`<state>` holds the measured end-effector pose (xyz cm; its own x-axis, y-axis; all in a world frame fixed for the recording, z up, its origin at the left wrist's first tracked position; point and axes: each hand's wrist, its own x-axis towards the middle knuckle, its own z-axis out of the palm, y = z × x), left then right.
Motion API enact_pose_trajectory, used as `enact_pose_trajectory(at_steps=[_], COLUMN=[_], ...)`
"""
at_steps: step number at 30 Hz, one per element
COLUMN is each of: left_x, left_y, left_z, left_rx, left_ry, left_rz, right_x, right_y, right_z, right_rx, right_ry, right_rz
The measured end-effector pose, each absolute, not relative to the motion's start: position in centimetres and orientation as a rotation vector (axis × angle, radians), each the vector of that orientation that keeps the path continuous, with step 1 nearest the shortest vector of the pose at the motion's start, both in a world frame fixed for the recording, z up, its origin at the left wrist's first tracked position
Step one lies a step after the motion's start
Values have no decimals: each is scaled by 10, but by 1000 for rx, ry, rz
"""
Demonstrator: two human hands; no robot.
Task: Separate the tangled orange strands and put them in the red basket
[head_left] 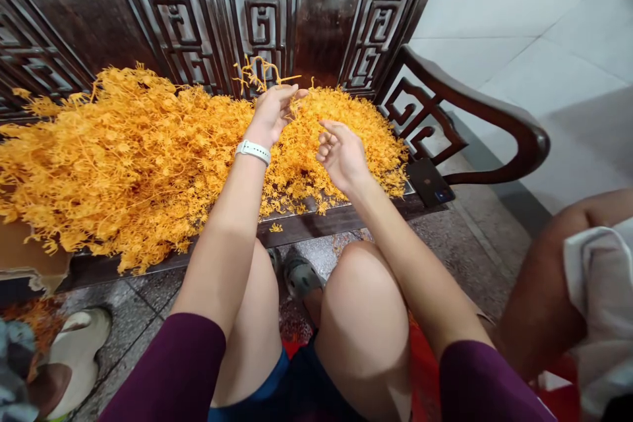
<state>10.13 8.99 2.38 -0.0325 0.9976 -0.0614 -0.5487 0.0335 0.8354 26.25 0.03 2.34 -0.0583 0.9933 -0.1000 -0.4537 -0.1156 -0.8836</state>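
Observation:
A long heap of orange plastic-looking flower pieces (148, 165) covers the seat of a dark carved wooden bench (321, 223). Above the heap, my left hand (273, 112), with a pale band on the wrist, is closed on a branching orange stem (260, 71) that sticks up behind the fingers. My right hand (341, 151) is just to the right and lower, over the smaller part of the heap, its fingers curled with the index finger near the thumb. Whether it pinches something small cannot be made out. The two hands are apart.
A dark phone (430, 181) lies at the bench's right end by the curved armrest (524, 138). Torn cardboard (30, 257) is at the left end. Another person's leg (548, 283) is at the right, and a foot in a pale shoe (79, 356) at the lower left.

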Motion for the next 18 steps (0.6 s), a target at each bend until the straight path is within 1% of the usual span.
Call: enact_pose_trajectory(at_steps=[4,10,13,18], left_x=[109,120,121,114], left_y=[81,69,70,77], left_z=[29,25,22,18], left_rx=[825,939,934,794], left_ry=[801,770,752,764], left_rz=[1311,1120,1132,1282], right_x=[257,263,267,269], right_y=[-1,11,15,3], right_z=[22,7,4,15], right_rx=[-987,-1048,-1033,-933], right_ry=[-1057,-1159,-1165,-1285], right_rz=[1245,1127,1109,1110])
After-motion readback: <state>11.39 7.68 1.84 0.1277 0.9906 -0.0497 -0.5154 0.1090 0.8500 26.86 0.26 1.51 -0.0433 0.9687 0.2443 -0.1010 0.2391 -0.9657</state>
